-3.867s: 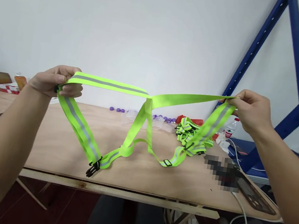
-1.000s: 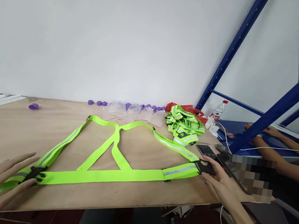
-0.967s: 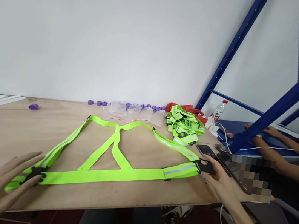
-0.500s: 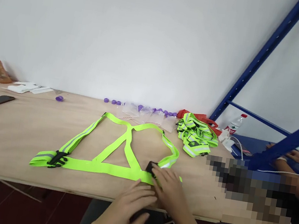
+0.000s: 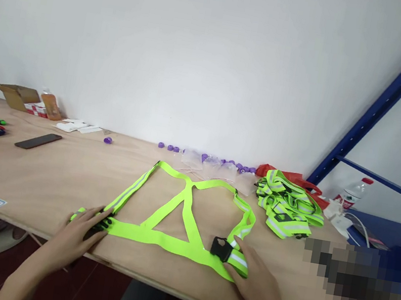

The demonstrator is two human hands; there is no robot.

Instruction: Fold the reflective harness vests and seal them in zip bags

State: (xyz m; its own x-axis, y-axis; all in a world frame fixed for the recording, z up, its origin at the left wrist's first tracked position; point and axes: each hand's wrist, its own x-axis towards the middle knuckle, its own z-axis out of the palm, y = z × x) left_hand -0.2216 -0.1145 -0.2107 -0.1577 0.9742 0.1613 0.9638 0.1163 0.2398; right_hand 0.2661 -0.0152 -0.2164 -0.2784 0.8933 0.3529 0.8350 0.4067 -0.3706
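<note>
A neon yellow-green reflective harness (image 5: 165, 241) with grey stripes is spread out on the wooden table. My left hand (image 5: 74, 234) lies over its left end, fingers stretched across the strap and partly hiding the black buckle (image 5: 105, 223) there. At the other end, my right hand (image 5: 257, 280) rests with thumb and fingers apart beside the looped strap end, touching it. Just left of those fingers a second black buckle (image 5: 221, 249) shows fully on the strap.
A heap of similar harnesses (image 5: 287, 205) lies at the right near a red bag (image 5: 302, 185). Purple caps (image 5: 205, 158) and clear plastic bags (image 5: 216, 168) line the wall. A dark phone-like slab (image 5: 38, 141) lies left. A blue metal frame (image 5: 390, 94) stands right.
My left hand has moved left from near the harness's middle onto its left end. My right hand has shifted off the right buckle, which now shows. The view has turned left.
</note>
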